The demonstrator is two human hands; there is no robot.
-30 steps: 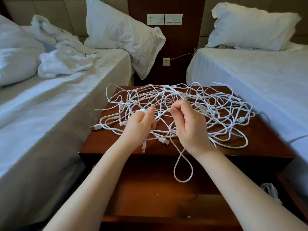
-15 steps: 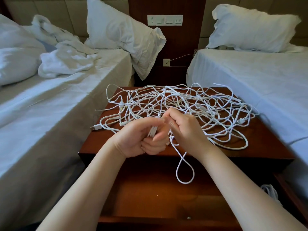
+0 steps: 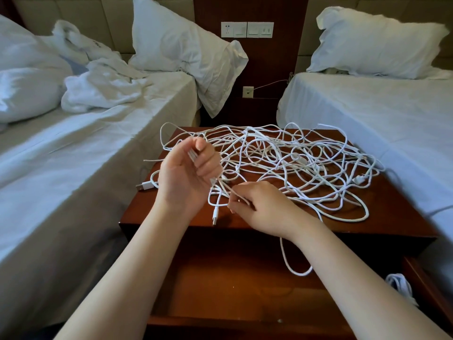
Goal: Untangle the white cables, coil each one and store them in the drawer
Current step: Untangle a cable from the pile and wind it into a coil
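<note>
Half a second back both hands met over the near part of the nightstand. Since then the left hand [image 3: 188,175] has lifted and swung left, and the right hand [image 3: 262,207] has sunk toward the near edge. They now sit apart, joined by a short strand.

At far left is a rumpled bed [image 3: 73,155] with a crumpled white towel [image 3: 98,92] and a pillow [image 3: 181,45]. A USB plug [image 3: 144,185] rests at the left edge of the nightstand [image 3: 404,217], just beside the left wrist. The left hand, palm toward the camera, has its fingers curled round a few strands. Below it a small connector [image 3: 215,218] points at the near edge. The right hand pinches a strand between thumb and fingertips.

Farther back and to the right, the white cables [image 3: 306,163] sprawl tangled over the nightstand top. One loop [image 3: 294,266] hangs over the open drawer [image 3: 232,285]. A coiled cable [image 3: 399,283] lies at the drawer's right end. A second bed [image 3: 367,114] stands at right.
</note>
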